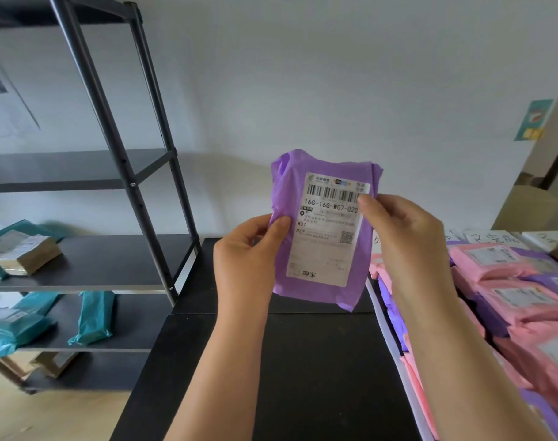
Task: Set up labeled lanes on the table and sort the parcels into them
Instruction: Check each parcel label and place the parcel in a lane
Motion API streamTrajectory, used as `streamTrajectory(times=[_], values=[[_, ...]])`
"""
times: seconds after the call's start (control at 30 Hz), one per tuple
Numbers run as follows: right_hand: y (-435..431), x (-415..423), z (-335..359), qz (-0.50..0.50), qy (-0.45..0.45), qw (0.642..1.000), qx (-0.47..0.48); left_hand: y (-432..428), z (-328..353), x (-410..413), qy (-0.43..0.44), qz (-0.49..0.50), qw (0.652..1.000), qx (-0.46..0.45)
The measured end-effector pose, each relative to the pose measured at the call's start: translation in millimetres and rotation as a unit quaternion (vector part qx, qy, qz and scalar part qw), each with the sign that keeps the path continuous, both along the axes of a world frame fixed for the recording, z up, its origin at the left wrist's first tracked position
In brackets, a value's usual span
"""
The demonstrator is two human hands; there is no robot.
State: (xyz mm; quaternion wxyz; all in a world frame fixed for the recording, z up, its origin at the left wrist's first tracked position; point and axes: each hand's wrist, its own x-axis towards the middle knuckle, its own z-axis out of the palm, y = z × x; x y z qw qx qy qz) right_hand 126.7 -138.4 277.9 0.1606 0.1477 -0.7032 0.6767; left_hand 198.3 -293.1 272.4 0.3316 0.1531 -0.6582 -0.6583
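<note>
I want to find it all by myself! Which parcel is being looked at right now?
Find the black table in the middle. Above it, the left hand and the right hand hold one purple parcel upright by its sides. Unlike the pink and purple parcels stacked at the right, it is up in the air with its white label facing you.

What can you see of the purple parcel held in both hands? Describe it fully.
The purple parcel is a soft, crinkled plastic mailer bag. A white shipping label covers most of its front, with a barcode, the code 16G-16G-W07-020 and a QR code. It is held upright in the air above a black table. The left hand pinches its left edge; the right hand pinches its right edge, thumb on the label.
</note>
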Motion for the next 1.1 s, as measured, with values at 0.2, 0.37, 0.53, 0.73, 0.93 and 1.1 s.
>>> streamTrajectory(times=[0.2, 0.37, 0.53, 0.73, 0.93, 1.1], values=[[3.2, 13.3, 6.9, 0.007, 0.03, 1.0, -0.003, 4.9, 15.1, 13.5, 0.023, -0.045, 0.998, 0.042], [6.0, 28.2, 13.1, 0.033, 0.045, 0.998, -0.011, 6.6, 31.3, 20.3, 0.048, -0.047, 0.995, 0.067], [14.6, 38.5, 18.8, 0.048, 0.066, 0.996, -0.023, 7.9, 34.3, 26.6, 0.07, -0.057, 0.994, 0.067], [21.6, 45.5, 25.1, 0.046, 0.089, 0.994, -0.037, 10.6, 40.4, 33.2, 0.119, -0.069, 0.988, 0.068], [23.2, 50.8, 28.3, 0.049, 0.087, 0.994, -0.037, 13.9, 42.8, 36.3, 0.127, -0.073, 0.987, 0.07], [23.0, 54.9, 32.6, 0.07, 0.07, 0.994, -0.055, 17.5, 44.4, 38.1, 0.105, -0.058, 0.989, 0.084]])
